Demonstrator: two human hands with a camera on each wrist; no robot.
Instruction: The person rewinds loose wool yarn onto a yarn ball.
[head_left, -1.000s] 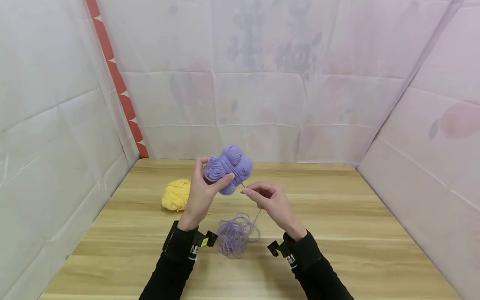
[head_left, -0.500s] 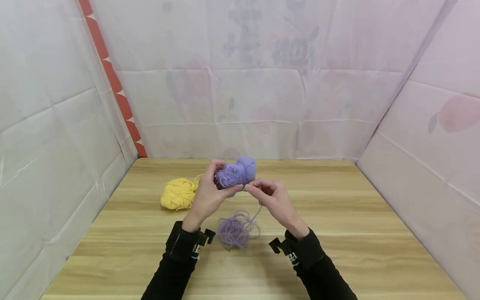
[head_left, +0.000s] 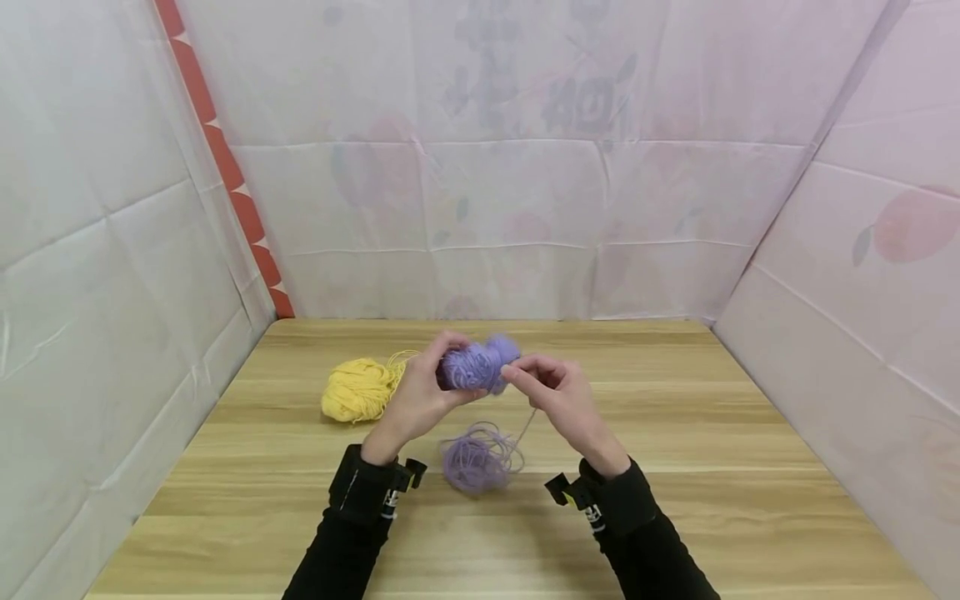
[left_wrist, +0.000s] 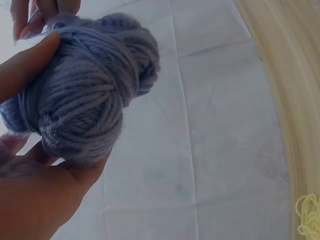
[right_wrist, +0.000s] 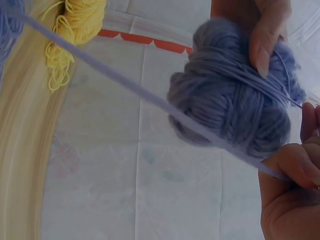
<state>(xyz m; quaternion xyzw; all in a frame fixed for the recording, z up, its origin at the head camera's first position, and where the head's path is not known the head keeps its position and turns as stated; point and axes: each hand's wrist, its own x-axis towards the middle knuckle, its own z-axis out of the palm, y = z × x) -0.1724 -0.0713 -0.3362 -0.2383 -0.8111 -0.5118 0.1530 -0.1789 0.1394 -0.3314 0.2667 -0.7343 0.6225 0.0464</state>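
My left hand point(head_left: 422, 390) grips a purple ball of yarn point(head_left: 474, 367) above the table, thumb on the near side and fingers round the far side. In the right wrist view the wound yarn ball point(right_wrist: 230, 95) shows several strands wrapped across its middle under the left thumb. Close at the ball's right side, my right hand point(head_left: 558, 400) pinches the purple strand point(right_wrist: 125, 80) between thumb and fingers. That strand runs down from the hand to a loose purple heap of yarn point(head_left: 476, 460) on the table, between the forearms.
A yellow ball of yarn point(head_left: 356, 390) lies on the wooden table point(head_left: 720, 467), left of my left hand, with loose loops towards it. Pale printed sheets point(head_left: 517, 192) stand behind the table and along both sides. Both wrists carry small black cameras.
The purple ball has come lower and slightly right in my left hand, and has turned. My right hand keeps its pinch on the strand and has shifted slightly right. The loose heap has shifted a little.
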